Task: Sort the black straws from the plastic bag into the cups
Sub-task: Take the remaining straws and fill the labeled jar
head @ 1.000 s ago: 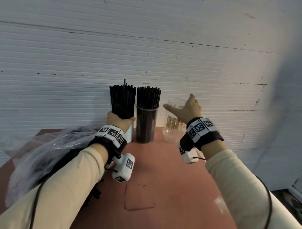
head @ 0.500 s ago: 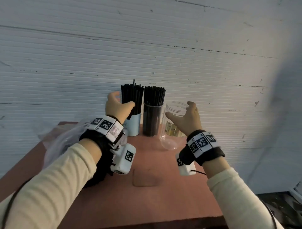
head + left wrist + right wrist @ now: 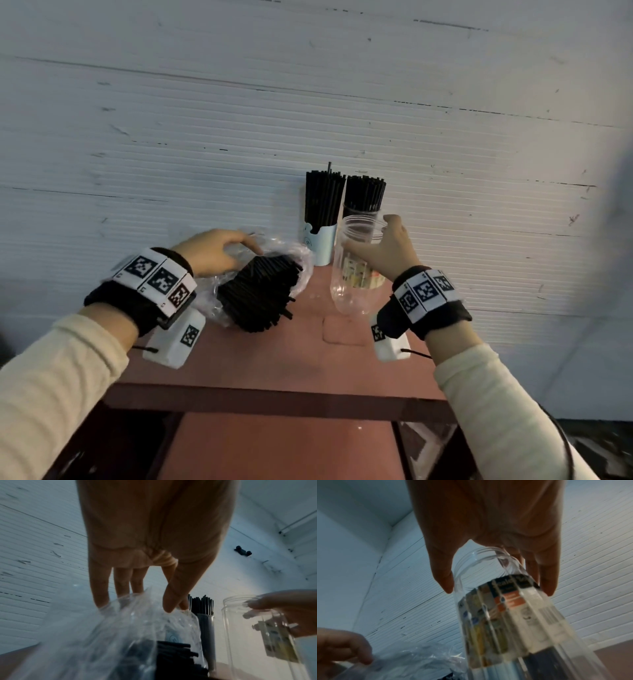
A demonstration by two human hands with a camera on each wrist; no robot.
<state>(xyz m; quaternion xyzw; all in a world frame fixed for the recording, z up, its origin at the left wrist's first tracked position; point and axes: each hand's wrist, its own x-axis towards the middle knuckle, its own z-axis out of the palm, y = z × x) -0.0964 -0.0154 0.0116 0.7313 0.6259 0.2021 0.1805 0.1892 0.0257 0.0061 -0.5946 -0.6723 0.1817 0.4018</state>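
Observation:
A clear plastic bag (image 3: 306, 274) full of black straws (image 3: 260, 296) lies on the red table (image 3: 274, 356) at the left. My left hand (image 3: 241, 257) reaches over its open end; thumb and forefinger pinch the bag (image 3: 120, 628) film, as the left wrist view shows. My right hand (image 3: 371, 240) grips an empty clear jar (image 3: 352, 284) just below its rim, thumb on one side and fingers on the other of the jar (image 3: 505, 615). Behind stand a light blue cup (image 3: 322, 245) and a dark cup (image 3: 361, 209), both packed with upright black straws.
A white ribbed wall (image 3: 308, 120) rises right behind the cups. The table's front edge (image 3: 274, 399) runs close below my wrists, with a lower red shelf (image 3: 287, 445) under it. Dark floor (image 3: 599, 442) shows at the lower right.
My left hand let go of the straw bundle in the blue cup and moved down-left onto the bag. My right hand went from open beside the jar to gripping it.

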